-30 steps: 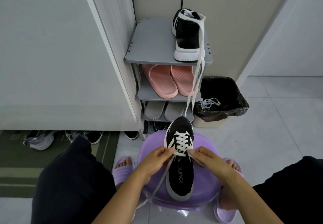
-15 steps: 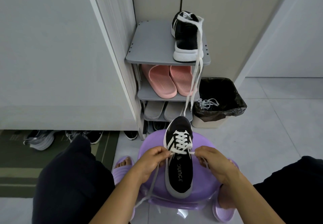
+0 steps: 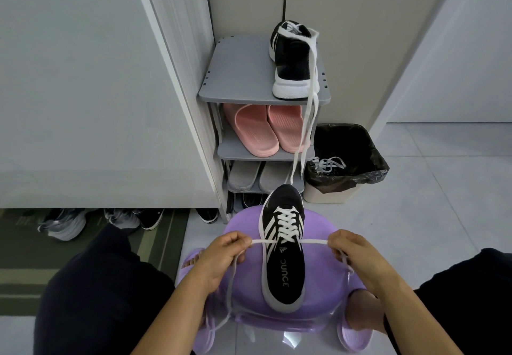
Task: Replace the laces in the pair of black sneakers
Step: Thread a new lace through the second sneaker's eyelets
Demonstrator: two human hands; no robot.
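White lace [image 3: 259,241] ran taut across the sneaker [image 3: 285,280] on the purple stool [image 3: 327,299], my left hand [image 3: 221,257] and right hand [image 3: 360,263] each pinching an end. Tile floor [image 3: 429,216] spread to my right.

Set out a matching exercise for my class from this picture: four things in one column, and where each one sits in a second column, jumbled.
Things
1. near sneaker
2. far sneaker
3. pink slippers
4. loose laces

Places
A. second shelf
B. lined bin
C. purple stool
D. top shelf

Pairs: 1-C, 2-D, 3-A, 4-B
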